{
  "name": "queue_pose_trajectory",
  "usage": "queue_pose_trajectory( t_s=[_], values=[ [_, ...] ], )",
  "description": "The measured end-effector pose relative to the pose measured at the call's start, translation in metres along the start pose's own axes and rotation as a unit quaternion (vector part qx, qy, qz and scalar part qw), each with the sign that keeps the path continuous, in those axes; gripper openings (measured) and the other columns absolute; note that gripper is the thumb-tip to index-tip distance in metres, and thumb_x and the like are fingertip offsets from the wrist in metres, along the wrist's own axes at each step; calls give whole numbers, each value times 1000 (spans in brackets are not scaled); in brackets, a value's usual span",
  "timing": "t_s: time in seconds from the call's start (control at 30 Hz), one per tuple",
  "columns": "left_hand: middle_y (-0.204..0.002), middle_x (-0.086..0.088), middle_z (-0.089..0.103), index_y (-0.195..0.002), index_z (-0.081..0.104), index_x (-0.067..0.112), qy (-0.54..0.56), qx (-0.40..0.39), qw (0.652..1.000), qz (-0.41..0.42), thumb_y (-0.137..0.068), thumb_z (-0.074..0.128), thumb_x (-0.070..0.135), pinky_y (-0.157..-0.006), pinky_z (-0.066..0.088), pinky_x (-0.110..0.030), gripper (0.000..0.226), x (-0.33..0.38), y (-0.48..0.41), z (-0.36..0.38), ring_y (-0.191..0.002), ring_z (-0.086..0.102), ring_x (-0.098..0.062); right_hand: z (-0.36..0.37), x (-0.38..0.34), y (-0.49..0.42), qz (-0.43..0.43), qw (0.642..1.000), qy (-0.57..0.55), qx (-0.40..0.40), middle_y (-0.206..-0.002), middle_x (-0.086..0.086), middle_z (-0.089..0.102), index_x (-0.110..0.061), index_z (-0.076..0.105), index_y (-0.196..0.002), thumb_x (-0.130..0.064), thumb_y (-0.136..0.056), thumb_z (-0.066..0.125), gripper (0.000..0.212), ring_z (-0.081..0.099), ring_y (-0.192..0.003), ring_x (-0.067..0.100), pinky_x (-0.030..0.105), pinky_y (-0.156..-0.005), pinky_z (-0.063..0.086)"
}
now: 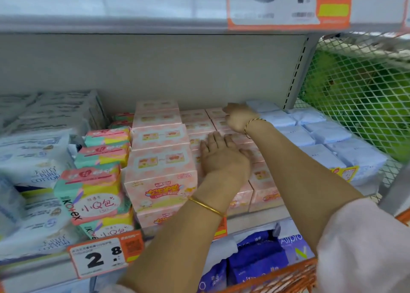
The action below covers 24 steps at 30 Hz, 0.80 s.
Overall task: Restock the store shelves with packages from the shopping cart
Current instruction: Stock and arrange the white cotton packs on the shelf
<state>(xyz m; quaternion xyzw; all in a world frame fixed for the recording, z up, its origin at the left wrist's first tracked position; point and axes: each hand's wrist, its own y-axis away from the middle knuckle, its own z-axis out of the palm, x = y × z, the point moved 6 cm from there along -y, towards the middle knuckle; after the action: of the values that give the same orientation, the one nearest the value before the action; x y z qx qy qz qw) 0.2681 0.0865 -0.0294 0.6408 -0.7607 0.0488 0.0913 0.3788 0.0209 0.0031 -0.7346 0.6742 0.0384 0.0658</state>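
Both my arms reach into the middle shelf (pixel 255 220). My left hand (pixel 221 153) lies flat, fingers straight, on top of the low rows of pink packages (pixel 197 124). My right hand (pixel 238 117) is further back, fingers curled over the rear pink packages beside the pale blue packs (pixel 319 135); whether it grips one I cannot tell. A taller double stack of pink packages (pixel 159 157) stands just left of my left hand. The orange shopping cart (pixel 277 279) sits at the bottom right with dark blue packages (pixel 257 257) in it.
Teal and pink Kotex packs (pixel 88 195) and white cotton packs (pixel 33 170) fill the shelf's left side. A white mesh side panel (pixel 359 97) closes the right end. An orange price tag (pixel 99 257) hangs on the shelf edge. Another shelf (pixel 133 24) runs overhead.
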Motion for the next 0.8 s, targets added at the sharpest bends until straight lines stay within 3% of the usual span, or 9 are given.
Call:
queue_pose_trajectory(
  t_s=[0.1, 0.3, 0.47, 0.6, 0.8],
  values=[
    [-158, -12, -9, -150, 1, 10, 6, -3, 1000, -1, -99, 14, 35, -118, -8, -44, 58, -2, -1, 2, -146, -11, -26, 13, 5, -3, 26, 999, -11, -37, -133, 19, 52, 0, 52, -126, -14, -97, 37, 35, 51, -119, 33, 31, -95, 41],
    [-158, -11, -8, -151, 1, 10, 8, -1, 1000, -1, -98, 14, 36, -118, -7, -44, 59, -3, -2, 2, -146, -11, -24, 16, 6, 1, 29, 998, -55, -17, -131, 20, 52, 0, 52, -123, -10, -95, 36, 34, 51, -118, 33, 33, -94, 42],
    [-158, -11, -7, -150, 2, 10, 20, 10, 1000, 19, -99, 17, 36, -119, -7, -42, 60, 1, 7, -1, -146, -10, -24, -9, 11, 43, 39, 993, -107, 30, -139, 22, 46, 5, 45, -132, 1, -94, 37, 39, 42, -129, 35, 36, -105, 35],
    [-159, -9, -7, -151, 3, 13, 15, -3, 998, 60, -99, 16, 39, -118, -7, -42, 59, 8, 16, 5, -146, -10, -23, -7, 17, 95, 47, 992, -116, 32, -130, 22, 54, 5, 54, -123, -5, -92, 49, 33, 49, -120, 34, 37, -100, 38],
    [-159, -7, -6, -151, 2, 13, 5, -7, 997, 71, -100, 15, 36, -119, -6, -40, 57, 5, 19, 2, -146, -8, -21, -3, 19, 143, 60, 987, -145, 32, -119, 24, 59, 5, 58, -115, -2, -90, 52, 27, 53, -113, 34, 34, -91, 40]
  ],
)
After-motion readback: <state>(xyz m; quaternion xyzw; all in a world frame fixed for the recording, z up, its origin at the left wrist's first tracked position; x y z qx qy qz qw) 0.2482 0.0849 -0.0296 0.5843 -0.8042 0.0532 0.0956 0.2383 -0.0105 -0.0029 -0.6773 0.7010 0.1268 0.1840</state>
